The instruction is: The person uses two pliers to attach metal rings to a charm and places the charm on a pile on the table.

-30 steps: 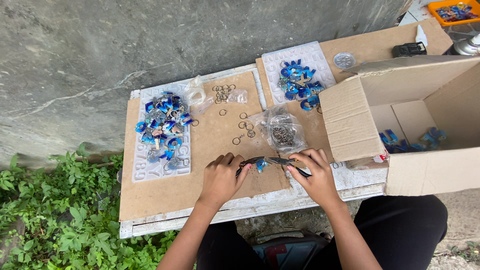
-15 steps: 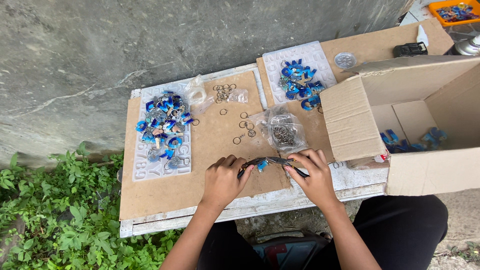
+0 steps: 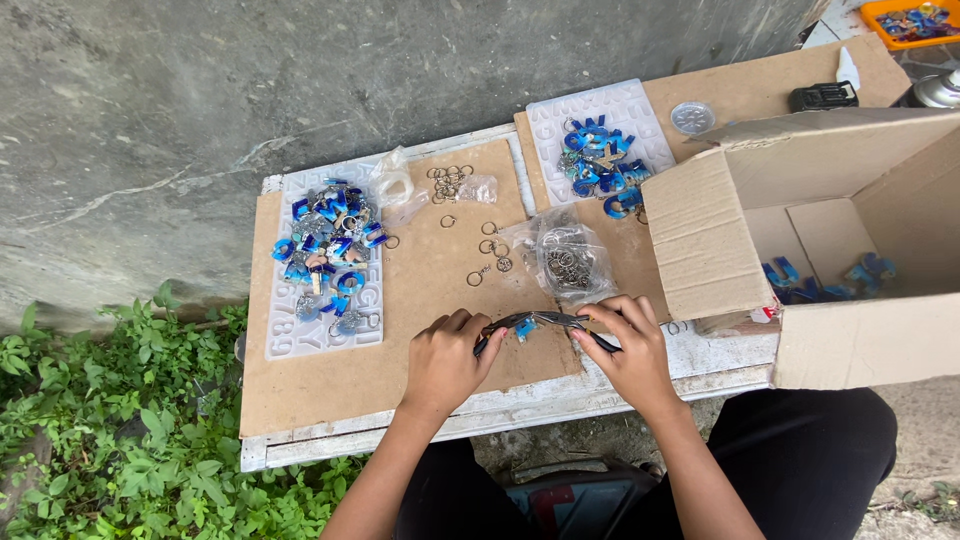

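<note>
My left hand [image 3: 446,360] and my right hand [image 3: 625,345] rest on a brown cardboard sheet [image 3: 330,385] at the near edge of a small table. Each hand grips a dark pair of pliers, and the two pliers [image 3: 535,321] meet between my hands. At their tips sits a small blue charm [image 3: 523,327]. Just beyond my hands lies a clear bag of metal rings [image 3: 568,264]. Loose key rings [image 3: 490,250] are scattered on the cardboard.
A heap of blue letter charms [image 3: 328,255] lies on a white letter mould at the left. Another blue heap [image 3: 598,165] lies on a second mould behind. An open cardboard box [image 3: 850,340] with blue pieces stands right. Green plants [image 3: 110,440] grow at the left.
</note>
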